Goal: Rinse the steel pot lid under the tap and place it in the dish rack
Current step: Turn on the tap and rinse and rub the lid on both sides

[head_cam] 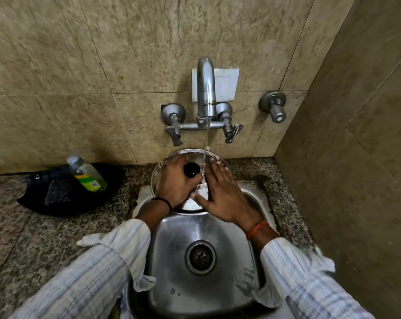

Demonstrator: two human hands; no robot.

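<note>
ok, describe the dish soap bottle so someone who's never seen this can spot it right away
Start at the steel sink and go left along the speckled stone counter to the black tray against the wall. The soap bottle lies tilted in that tray, silver cap toward the wall. It is the only clear bottle there, with a green and yellow label, beside a dark scrub pad.

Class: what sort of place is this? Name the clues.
Probably a small kitchen washing-up corner: a steel sink basin, a wall-mounted chrome tap running water, and a clear dish-soap bottle on the speckled granite counter.
</note>
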